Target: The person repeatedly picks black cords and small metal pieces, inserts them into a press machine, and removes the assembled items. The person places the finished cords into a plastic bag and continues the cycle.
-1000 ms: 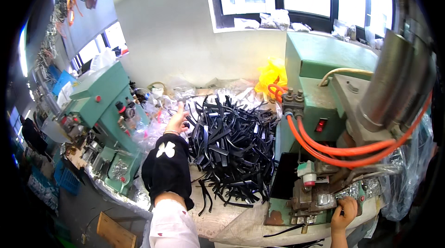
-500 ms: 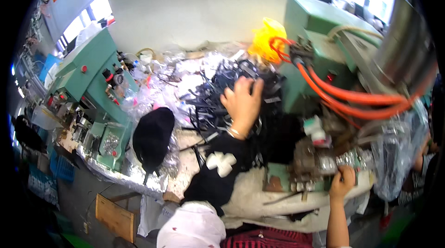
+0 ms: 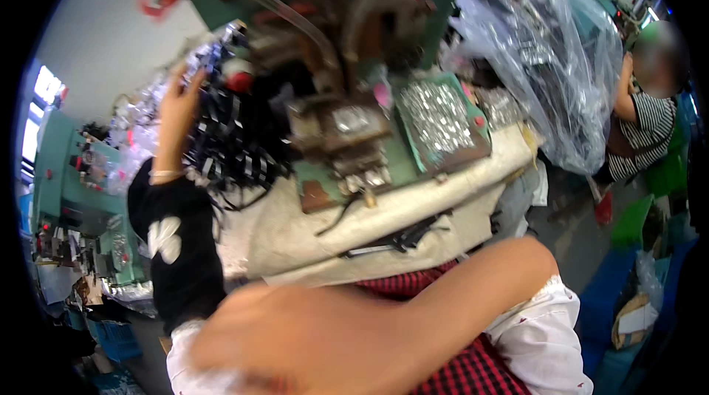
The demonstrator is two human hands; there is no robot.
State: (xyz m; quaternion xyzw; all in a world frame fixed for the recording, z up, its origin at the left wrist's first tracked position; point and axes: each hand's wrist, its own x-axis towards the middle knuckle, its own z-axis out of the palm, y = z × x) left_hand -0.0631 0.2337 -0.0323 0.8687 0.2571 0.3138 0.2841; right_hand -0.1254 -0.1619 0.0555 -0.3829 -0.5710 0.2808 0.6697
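Note:
My left hand [image 3: 179,103] reaches to the left edge of a heap of black strap-like strips [image 3: 233,147]. Its fingers are apart, and nothing shows between them. A black sleeve with a white bow shape [image 3: 173,236] covers that forearm. Close to the camera, my right hand [image 3: 258,332] lies across my body, smeared by motion. Its fingers cannot be made out. Beyond it stands a green press machine with a worn metal fixture [image 3: 343,133] low at its front. A green tray [image 3: 481,145] of small shiny metal pieces sits to the fixture's right.
A large clear plastic bag [image 3: 565,77] hangs at the right, near a person in a striped top [image 3: 653,133]. Another green machine [image 3: 55,155] stands far left. Beige cloth [image 3: 295,243] covers the bench's front edge, with dark tools [image 3: 406,236] on it.
The view has swung right, bringing the metal-piece tray and a person into sight. My right hand has left the fixture's side and come across my body. My left hand stays near the strips.

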